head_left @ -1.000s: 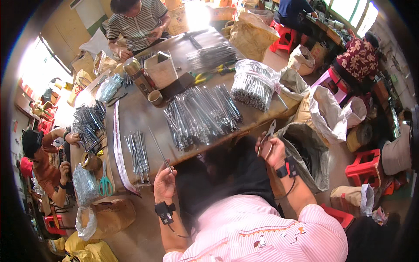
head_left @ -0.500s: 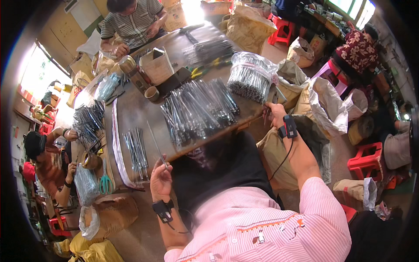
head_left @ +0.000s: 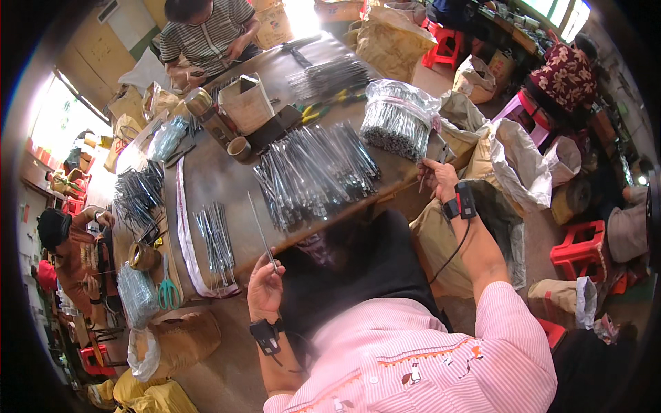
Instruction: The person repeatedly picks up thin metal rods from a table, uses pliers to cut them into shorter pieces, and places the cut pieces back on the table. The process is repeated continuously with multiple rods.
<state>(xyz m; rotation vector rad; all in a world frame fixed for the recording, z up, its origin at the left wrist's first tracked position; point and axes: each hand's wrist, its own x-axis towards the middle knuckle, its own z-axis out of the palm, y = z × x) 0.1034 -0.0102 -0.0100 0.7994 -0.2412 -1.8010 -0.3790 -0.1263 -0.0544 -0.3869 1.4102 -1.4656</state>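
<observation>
My left hand (head_left: 264,289) is closed on one thin metal strip (head_left: 259,221), which slants up and away over the table's near edge. Left of it lies a small row of similar strips (head_left: 215,241). A broad pile of metal strips (head_left: 313,172) covers the table in front of me. My right hand (head_left: 439,180) is at the table's right corner with its fingers pinched together. Whatever sits between them is too small to make out. Just beyond that hand stands a large bundle of strips (head_left: 398,122) wrapped in clear plastic.
A brown cup (head_left: 239,149), a flask (head_left: 201,103) and a box (head_left: 246,103) stand on the table (head_left: 206,180). Teal scissors (head_left: 168,286) lie at the left edge. Open sacks (head_left: 513,162) crowd the right side. Other people sit across and to the left.
My left hand has shifted slightly right with the strip, still gripping it. My right hand stays near the table corner. The person across has moved their hands.
</observation>
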